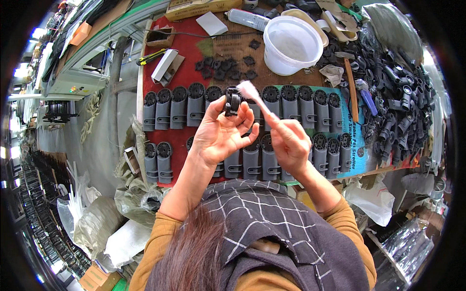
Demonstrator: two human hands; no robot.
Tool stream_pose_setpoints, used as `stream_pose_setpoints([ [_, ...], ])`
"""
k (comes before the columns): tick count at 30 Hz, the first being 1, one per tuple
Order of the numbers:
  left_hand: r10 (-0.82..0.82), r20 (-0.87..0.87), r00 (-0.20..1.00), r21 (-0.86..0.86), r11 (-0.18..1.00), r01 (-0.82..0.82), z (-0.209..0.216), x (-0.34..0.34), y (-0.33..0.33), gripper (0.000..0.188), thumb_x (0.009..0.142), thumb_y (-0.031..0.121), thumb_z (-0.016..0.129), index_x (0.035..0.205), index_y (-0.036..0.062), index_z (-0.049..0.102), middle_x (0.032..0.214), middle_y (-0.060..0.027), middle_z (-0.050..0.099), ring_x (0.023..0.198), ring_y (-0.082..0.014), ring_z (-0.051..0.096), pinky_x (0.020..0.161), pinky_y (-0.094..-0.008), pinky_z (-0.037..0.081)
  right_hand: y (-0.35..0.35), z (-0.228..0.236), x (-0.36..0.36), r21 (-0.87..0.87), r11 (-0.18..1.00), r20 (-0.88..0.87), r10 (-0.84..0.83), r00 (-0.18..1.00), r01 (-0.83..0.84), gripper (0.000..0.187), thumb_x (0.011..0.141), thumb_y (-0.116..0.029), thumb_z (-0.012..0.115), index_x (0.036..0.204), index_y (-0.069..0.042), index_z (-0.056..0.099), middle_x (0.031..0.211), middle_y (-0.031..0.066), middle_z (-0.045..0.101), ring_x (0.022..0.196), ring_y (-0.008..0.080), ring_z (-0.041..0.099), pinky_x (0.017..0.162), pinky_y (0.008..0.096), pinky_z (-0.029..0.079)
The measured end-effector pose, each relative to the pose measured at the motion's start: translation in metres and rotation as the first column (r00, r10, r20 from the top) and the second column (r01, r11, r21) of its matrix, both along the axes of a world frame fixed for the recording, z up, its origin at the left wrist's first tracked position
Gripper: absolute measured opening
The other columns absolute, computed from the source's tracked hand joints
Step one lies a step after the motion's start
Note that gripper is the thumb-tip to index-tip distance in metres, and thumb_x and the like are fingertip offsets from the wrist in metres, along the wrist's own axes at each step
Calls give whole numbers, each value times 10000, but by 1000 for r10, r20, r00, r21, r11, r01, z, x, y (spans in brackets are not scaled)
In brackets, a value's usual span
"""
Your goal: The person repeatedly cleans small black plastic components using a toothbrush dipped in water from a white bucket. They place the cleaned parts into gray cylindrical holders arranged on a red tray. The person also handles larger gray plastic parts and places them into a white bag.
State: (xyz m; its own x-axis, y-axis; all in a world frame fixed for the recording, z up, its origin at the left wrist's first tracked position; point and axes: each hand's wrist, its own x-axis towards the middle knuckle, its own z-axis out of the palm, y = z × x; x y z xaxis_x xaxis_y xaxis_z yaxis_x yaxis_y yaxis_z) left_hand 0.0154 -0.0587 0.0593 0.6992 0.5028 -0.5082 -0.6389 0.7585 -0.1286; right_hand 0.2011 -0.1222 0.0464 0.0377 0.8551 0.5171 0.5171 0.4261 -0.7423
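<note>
My left hand [217,133] pinches a small black round plastic part [232,104] between thumb and fingers, above the rows on the bench. My right hand [291,145] is closed round the handle of a pale pink brush [257,99] shaped like a toothbrush. The brush's whitish head is beside the top of the black part; whether they touch I cannot tell. Under and around both hands stand two rows of grey plastic tube pieces [196,105] with black toothed discs at their far ends. My hands and forearms hide some of the nearer row.
Loose black discs [221,65] lie beyond the rows. A white bucket [317,46] stands at the back, beside a spray can [247,19]. A yellow utility knife [151,57] lies back left. Right are a wooden-handled tool [351,89] and a heap of black parts [400,104].
</note>
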Motion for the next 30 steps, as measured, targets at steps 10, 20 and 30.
stream_pose_setpoints([
  [10, 126, -547, 828, 426, 893, 145, 6, 12, -17, 223, 864, 162, 669, 1073, 123, 601, 1025, 43, 617, 908, -35, 534, 786, -223, 420, 21, 24, -22, -617, 753, -536, -189, 823, -229, 247, 821, -169, 730, 944, -1, 597, 735, -31, 553, 662, 31, 477, 579, 204, 425],
  [20, -13, -361, 932, 307, 943, 132, -14, -17, 3, 217, 882, 262, 678, 962, 69, 621, 822, -7, 627, 694, -101, 579, 657, -218, 493, 16, 17, -2, -526, 834, -392, -67, 918, -164, 339, 930, -172, 601, 1226, -9, 577, 710, 24, 574, 638, 80, 536, 596, 247, 457],
  [30, 11, -63, 998, 49, 999, -8, -26, -6, -8, 283, 897, 331, 637, 830, 66, 566, 773, 3, 487, 696, -111, 481, 626, -228, 466, -13, -4, 3, -247, 967, 240, 6, 971, 56, 390, 867, -88, 621, 1253, -47, 587, 653, 92, 560, 541, 233, 557, 508, 339, 456],
])
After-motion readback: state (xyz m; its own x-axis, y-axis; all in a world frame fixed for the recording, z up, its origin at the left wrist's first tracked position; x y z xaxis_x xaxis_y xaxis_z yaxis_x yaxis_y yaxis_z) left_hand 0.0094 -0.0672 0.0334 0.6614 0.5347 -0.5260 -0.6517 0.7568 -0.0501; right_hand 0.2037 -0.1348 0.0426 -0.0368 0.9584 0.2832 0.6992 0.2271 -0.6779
